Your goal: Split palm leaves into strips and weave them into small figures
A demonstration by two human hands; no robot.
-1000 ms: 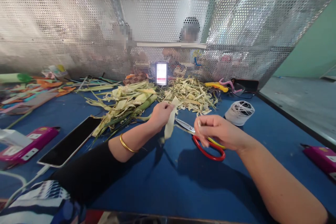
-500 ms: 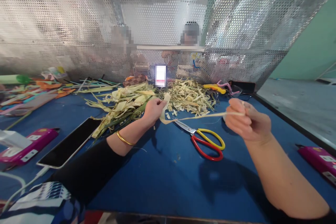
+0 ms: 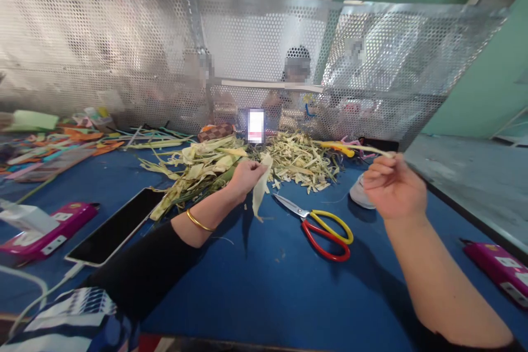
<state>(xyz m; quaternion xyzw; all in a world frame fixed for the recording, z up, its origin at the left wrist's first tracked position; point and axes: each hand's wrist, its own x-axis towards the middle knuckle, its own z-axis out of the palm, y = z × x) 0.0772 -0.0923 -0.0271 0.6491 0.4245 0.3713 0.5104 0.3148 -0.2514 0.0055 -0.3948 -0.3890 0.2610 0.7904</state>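
Observation:
My left hand (image 3: 246,177) is closed, pinching a pale strip of corn husk (image 3: 260,190) that hangs down over the table. At the right, my right hand (image 3: 394,186) is raised and closed on a thin strip of husk (image 3: 373,148), which points off to the left. Between my hands lie scissors (image 3: 305,213) with one red and one yellow handle, blades slightly apart. Behind my left hand is a bundle of long dry husks (image 3: 206,162). A heap of shredded husk (image 3: 303,159) sits beyond it to the right.
A spool of white thread (image 3: 361,195) stands partly behind my right hand. On the left are a black-screened phone (image 3: 117,228) and a magenta power strip (image 3: 66,225); another magenta strip (image 3: 501,269) is at the right. A perforated metal screen (image 3: 256,33) closes the back, with people beyond.
My right hand has moved right and up from the scissors, pulling a thin strip off the husk in my left hand. That strip is now separate. My left hand has shifted little.

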